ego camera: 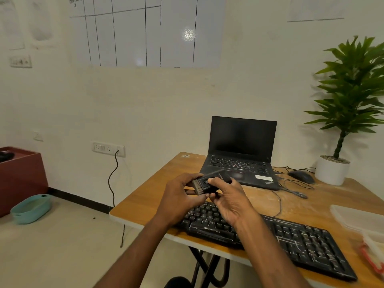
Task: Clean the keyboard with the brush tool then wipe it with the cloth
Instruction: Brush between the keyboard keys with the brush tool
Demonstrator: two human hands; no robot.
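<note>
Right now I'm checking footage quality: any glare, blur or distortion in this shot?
Head view: a bright glare spot on the whiteboard; the plant at the right edge is smeared; wide-angle bending tilts the wall lines; the hands and brush tool are fairly sharp; lighting is soft and warm.

both bare forearms reach forward from the lower edge and meet in the middle. the left hand (178,196) curls its fingers around a brush (209,182); the right hand (230,198) grips it from the other side, thumb on top.
</note>
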